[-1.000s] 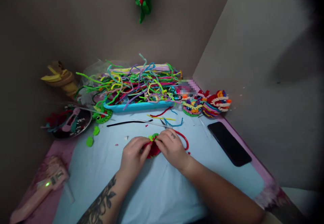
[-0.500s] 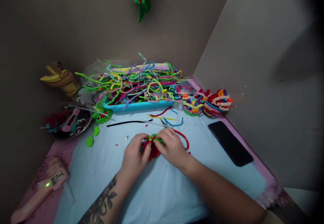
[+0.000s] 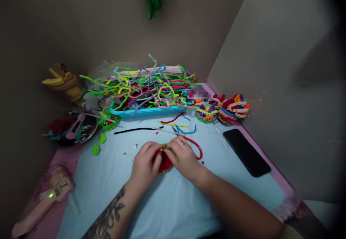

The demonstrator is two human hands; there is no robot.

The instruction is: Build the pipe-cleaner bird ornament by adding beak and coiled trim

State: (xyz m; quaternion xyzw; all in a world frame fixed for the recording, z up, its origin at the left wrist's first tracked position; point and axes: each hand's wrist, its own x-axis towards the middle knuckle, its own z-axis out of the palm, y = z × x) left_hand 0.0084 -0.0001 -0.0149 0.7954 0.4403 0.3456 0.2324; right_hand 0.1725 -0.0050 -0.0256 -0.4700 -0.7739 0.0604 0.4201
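Observation:
My left hand (image 3: 144, 163) and my right hand (image 3: 183, 156) meet at the middle of the light blue table cover (image 3: 167, 203). Both pinch a small red and green pipe-cleaner piece (image 3: 164, 161) held between them. A loose red pipe cleaner (image 3: 196, 148) curls out from under my right hand. Most of the piece is hidden by my fingers.
A turquoise tray (image 3: 146, 112) heaped with coloured pipe cleaners sits at the back. Finished woven figures (image 3: 232, 110) lie at the right, a black phone (image 3: 245, 151) nearer. A dark round dish (image 3: 77, 131) and a pink glue gun (image 3: 40, 204) are on the left. A black pipe cleaner (image 3: 135, 129) lies ahead.
Both hands have closed tighter round the red and green piece and less of its green top shows. Hands stay in the same spot.

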